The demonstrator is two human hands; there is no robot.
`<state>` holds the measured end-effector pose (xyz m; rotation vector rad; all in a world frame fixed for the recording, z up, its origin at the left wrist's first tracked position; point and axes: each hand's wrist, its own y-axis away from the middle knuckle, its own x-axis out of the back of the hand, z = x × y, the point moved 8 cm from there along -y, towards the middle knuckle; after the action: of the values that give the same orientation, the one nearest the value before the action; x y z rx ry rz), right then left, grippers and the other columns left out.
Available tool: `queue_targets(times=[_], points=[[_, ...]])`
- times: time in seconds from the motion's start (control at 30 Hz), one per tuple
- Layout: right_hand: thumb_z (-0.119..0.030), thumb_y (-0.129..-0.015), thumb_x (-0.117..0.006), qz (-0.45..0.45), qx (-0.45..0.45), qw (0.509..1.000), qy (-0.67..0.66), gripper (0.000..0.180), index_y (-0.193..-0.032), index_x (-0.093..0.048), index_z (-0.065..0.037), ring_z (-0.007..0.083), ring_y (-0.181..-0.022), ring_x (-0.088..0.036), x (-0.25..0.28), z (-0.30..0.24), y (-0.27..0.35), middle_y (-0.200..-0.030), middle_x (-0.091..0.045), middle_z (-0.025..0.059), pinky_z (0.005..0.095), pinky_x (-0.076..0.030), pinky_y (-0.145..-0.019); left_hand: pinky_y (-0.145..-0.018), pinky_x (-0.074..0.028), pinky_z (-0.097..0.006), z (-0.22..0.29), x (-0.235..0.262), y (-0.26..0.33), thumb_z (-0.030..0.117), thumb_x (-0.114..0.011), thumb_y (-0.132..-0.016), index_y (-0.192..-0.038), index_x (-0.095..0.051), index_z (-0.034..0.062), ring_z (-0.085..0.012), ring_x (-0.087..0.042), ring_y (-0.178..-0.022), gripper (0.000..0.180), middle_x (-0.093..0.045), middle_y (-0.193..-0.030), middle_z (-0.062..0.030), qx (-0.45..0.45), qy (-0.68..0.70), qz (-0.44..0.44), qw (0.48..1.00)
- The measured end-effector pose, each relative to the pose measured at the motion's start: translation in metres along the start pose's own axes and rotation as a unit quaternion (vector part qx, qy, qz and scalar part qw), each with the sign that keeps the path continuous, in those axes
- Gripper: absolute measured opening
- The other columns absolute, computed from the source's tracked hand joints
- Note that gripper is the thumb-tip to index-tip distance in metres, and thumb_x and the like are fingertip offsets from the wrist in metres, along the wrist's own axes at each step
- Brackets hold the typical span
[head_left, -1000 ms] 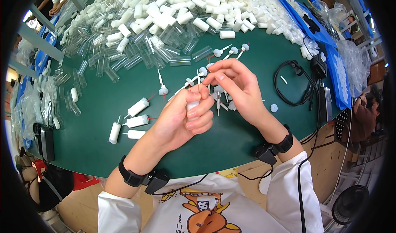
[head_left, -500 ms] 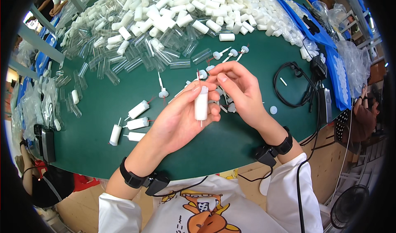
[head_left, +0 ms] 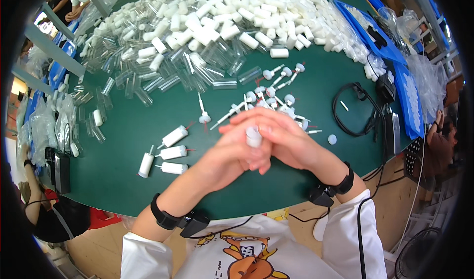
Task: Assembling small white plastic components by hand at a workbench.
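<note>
- Green round counter (head_left: 123, 175) carries the work; a black cable loop (head_left: 358, 112) lies at my right, well apart from the parts.
- Left hand (head_left: 232, 158) and right hand (head_left: 284, 140) meet above the near edge of the counter, fingers of both clenched around one small white plastic tube (head_left: 254, 137).
- Only the tube's round top shows between my fingers; its body is hidden in the grip.
- To do this step well, in my judgement: keep the tube upright, steady it with the left hand, and press or twist with the right hand along the tube's axis, not sideways.
- Three finished white tubes with thin stems (head_left: 165, 153) lie in a row just left of my hands.
- Loose white stemmed caps (head_left: 276, 94) lie scattered just beyond my fingers.
- Clear plastic tubes (head_left: 163, 76) and white plastic cylinders (head_left: 256, 17) are heaped at the far side.
- Blue flat trays (head_left: 390, 57) at the right edge hold white pieces under clear plastic bags; the kind cannot be told.
</note>
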<state>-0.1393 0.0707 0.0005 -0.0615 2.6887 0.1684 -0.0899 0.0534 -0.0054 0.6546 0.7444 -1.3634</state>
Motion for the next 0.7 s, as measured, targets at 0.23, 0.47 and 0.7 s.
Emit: queue_targets(times=[0.23, 0.47, 0.7], points=[[-0.044, -0.085, -0.054, -0.021, -0.074, 0.996, -0.032, 0.056, -0.121, -0.042, -0.003, 0.0233, -0.107, -0.054, -0.014, 0.028, 0.005, -0.125, -0.046, 0.0213, 0.0250, -0.052, -0.055, -0.049, -0.033, -0.018, -0.007, -0.011, 0.005, 0.019, -0.061, -0.084, -0.113, -0.049, 0.0096, -0.0060, -0.047, -0.061, 0.033, -0.049, -0.087, 0.0003, 0.064, -0.130, 0.005, 0.989], [-0.043, -0.083, -0.058, -0.038, -0.136, 0.989, -0.049, 0.059, -0.125, -0.038, -0.005, 0.0191, -0.109, -0.049, -0.008, 0.056, 0.017, -0.123, -0.046, 0.0134, 0.0295, -0.049, -0.073, -0.054, -0.040, -0.019, 0.004, -0.022, 0.005, 0.023, -0.055, -0.088, -0.112, -0.059, 0.0064, -0.0052, -0.050, -0.069, 0.029, -0.057, -0.088, -0.0009, -0.030, -0.261, -0.025, 0.965], [-0.041, -0.083, -0.058, -0.070, -0.153, 0.982, -0.091, 0.062, -0.128, -0.036, -0.005, 0.0175, -0.109, -0.048, -0.019, 0.052, 0.022, -0.120, -0.046, 0.0103, 0.0311, -0.045, -0.084, -0.077, -0.043, -0.022, 0.006, -0.020, 0.003, 0.019, -0.055, -0.083, -0.098, -0.065, 0.0035, -0.0095, -0.058, -0.080, 0.023, -0.065, -0.089, -0.0055, -0.063, -0.295, 0.030, 0.953]])
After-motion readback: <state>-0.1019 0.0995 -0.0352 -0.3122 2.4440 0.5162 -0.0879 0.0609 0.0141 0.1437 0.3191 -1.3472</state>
